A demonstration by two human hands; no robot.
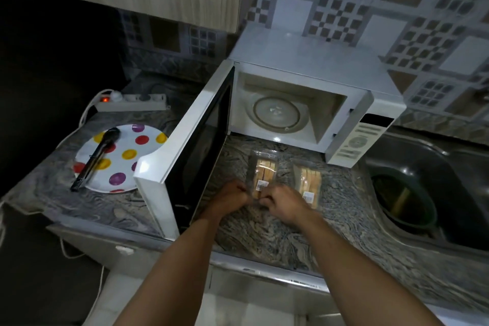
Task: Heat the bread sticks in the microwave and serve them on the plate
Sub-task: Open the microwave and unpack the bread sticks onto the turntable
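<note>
Both arms reach forward, the left hand [234, 197] and right hand [281, 202] pinching the near edge of a clear bread stick packet [263, 172] lying on the marbled counter [264, 233] before the open microwave [304, 103].

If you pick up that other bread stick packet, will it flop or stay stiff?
The untouched packet probably stays fairly stiff, since straight sticks fill it. It looks light. Its clear, shiny wrap may feel slippery and crinkle, and the thin sticks could snap if squeezed.

Dim kitchen, dark left side, curved edges, soft blur
</note>
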